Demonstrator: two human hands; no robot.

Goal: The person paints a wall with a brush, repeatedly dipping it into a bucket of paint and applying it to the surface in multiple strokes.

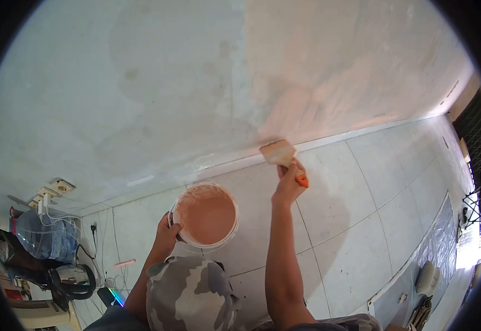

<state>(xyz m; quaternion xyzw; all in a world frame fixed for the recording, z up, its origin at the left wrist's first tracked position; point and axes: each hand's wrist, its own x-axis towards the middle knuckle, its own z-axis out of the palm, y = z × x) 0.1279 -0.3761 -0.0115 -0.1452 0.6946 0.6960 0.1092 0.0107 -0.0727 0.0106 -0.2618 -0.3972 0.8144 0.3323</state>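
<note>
Brush [278,153]: wide, paint-coated head, orange handle end; pos. centre, nr wall [179,83] base; bristle contact unclear. R hand [289,185] clamped on handle. Bucket [234,234] w/ pinkish paint: near, left of brush; L hand [167,233] clamped on side, fingers partly hidden. Right-edge items cut off.

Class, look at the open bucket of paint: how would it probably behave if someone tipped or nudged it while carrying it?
The bucket is probably heavy for its size, as the pinkish paint fills much of it. With no lid on, it could slosh or spill if tilted. The left hand grips one side, so a nudge might swing it.
</note>
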